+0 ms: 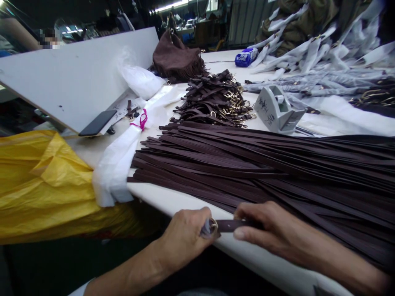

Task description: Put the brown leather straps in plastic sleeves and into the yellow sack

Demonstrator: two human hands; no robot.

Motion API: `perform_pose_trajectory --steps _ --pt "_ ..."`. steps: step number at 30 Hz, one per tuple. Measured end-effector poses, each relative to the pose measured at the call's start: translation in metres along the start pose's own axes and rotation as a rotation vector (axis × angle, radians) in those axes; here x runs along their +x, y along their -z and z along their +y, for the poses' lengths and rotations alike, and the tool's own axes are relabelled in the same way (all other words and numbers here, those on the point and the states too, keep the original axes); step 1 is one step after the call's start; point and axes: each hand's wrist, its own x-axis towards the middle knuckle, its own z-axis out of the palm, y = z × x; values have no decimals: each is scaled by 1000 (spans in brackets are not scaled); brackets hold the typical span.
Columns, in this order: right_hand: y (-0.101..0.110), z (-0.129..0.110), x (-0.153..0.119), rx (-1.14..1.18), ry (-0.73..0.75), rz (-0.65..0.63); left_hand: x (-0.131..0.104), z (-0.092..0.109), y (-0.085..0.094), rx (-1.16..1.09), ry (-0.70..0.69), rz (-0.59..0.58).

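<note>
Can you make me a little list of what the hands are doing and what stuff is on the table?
left hand: pinches a gold ring at the strap's end
right hand: grips the same dark brown strap
strap heap: long brown straps fanned across the white table
short pieces: piled behind, with gold clasps
tape dispenser: grey, right of that pile
phone: lying dark on a white board
yellow bag: at the far left
fringed bag: brown, at the back
</note>
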Motion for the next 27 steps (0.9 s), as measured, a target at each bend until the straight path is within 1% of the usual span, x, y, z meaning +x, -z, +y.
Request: perform_pose_trajectory --steps 2,6,8,10,11,13,15,16,17,19,20,21,22,24,25,26,27 --pt "11 0 -2 -16 -22 -25 -1 -1 8 -79 60 3" --pt "20 -19 6 -115 42 -17 -3 0 14 -258 -22 -56" --pt "23 -28 12 -180 48 -8 -6 -5 14 -281 3 0" --pt "25 -33 16 -246 34 -18 -11 -14 14 -255 52 102" --pt "25 -35 19 -262 27 -32 -13 -19 14 -233 54 149" --pt "20 -41 25 -265 42 -72 -16 -25 12 -159 9 227" --pt "6 -50 32 -317 98 -75 -18 -27 10 -87 -33 251" --pt "-3 -56 36 -372 153 -64 -19 -27 10 -95 -52 216" --pt "-12 -63 39 -437 215 -50 -20 -27 11 -152 -83 141" --pt "-23 -75 43 -539 317 -35 -24 -30 17 -371 -176 -59" --pt "-23 -79 44 -557 350 -42 -26 -35 21 -469 -209 -122" --pt "-18 -82 45 -558 369 -44 -29 -41 27 -523 -211 -136" --pt "-9 -84 45 -552 373 -43 -32 -48 34 -531 -176 -98" --pt "18 -83 45 -539 403 3 -39 -62 47 -459 -50 50" --pt "32 -83 46 -534 420 18 -42 -67 53 -418 -5 105" --pt "45 -83 49 -529 443 14 -44 -70 59 -395 6 134" --pt "55 -84 54 -521 471 -10 -46 -70 64 -389 -15 140"
